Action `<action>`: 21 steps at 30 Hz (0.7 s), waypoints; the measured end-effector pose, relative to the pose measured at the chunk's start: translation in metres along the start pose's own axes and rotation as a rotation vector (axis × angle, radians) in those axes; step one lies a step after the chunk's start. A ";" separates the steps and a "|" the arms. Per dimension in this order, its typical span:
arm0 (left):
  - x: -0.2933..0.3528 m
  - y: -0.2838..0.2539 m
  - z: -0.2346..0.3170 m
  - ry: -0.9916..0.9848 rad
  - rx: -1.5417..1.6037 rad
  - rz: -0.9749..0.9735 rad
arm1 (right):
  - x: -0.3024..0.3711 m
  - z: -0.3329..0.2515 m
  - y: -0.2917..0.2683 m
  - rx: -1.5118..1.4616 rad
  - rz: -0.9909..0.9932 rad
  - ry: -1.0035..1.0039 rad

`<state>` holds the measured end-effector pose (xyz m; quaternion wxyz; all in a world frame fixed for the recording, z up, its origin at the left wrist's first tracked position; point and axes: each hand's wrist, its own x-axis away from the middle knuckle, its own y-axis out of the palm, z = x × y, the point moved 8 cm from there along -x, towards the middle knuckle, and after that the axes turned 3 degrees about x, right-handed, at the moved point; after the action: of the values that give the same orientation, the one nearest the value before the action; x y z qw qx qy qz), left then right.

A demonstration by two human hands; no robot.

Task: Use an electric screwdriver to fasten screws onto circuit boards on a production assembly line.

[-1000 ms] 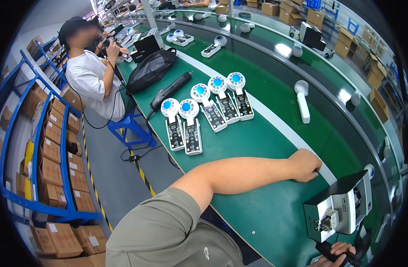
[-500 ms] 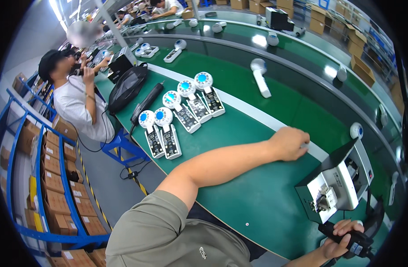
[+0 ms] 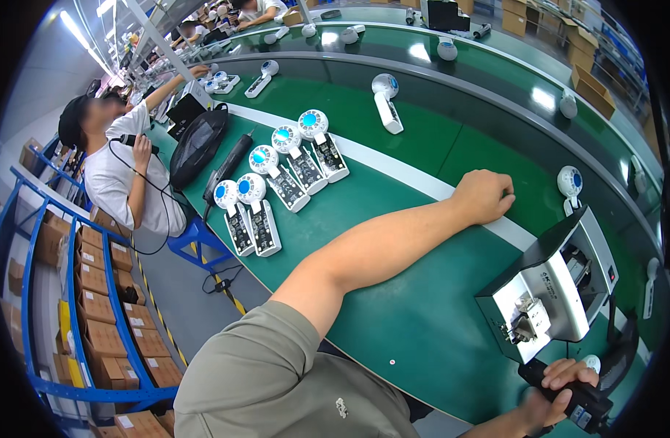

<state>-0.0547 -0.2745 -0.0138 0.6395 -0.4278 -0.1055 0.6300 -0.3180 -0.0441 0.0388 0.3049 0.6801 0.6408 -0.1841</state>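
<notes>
The left hand rests on the green table as a loose fist, knuckles up and fingers curled under, pinching nothing; it lies across the white stripe that runs along the table, with the bare forearm stretched back toward the grey-green sleeve at the lower edge. The right hand is at the bottom right, its grip pressed together around a black handheld tool, whose body runs from the fingers out toward the lower right corner; a small white round part shows just above the fingers. Just above that hand stands a grey and white box-shaped machine, its white front with a small metal fitting turned toward the person. Beyond the machine, near the table's raised far edge, a small white handheld fan with a blue centre stands upright. Well apart to the left, five similar handheld fans lie flat in a slanting row, round heads away from the person, and another fan lies alone farther up. A black mesh bag sits at the table's left end, beside a seated person in a white shirt; blue racks of cardboard boxes line the floor on the left
</notes>
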 end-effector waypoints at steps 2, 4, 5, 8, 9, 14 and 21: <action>0.000 0.001 0.001 -0.007 0.027 -0.010 | -0.001 0.001 -0.002 -0.018 -0.021 0.010; 0.001 0.000 0.001 -0.015 0.052 -0.015 | -0.003 0.002 -0.003 -0.037 -0.044 0.019; 0.001 -0.001 0.001 -0.018 0.052 -0.011 | -0.005 0.002 -0.003 -0.039 -0.050 0.019; 0.002 -0.002 0.001 -0.010 0.057 0.003 | -0.011 0.002 0.003 -0.144 -0.122 0.007; 0.002 -0.004 0.001 -0.008 0.060 0.007 | -0.012 0.001 0.006 -0.178 -0.146 0.003; -0.001 0.001 0.010 0.026 0.087 0.003 | -0.001 -0.004 -0.010 -0.022 -0.027 0.039; 0.001 -0.010 -0.008 -0.021 0.052 0.020 | -0.011 -0.004 0.011 0.022 0.136 0.032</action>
<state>-0.0416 -0.2758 -0.0119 0.6431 -0.4054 -0.0913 0.6432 -0.3086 -0.0499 0.0506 0.2988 0.7282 0.5959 -0.1593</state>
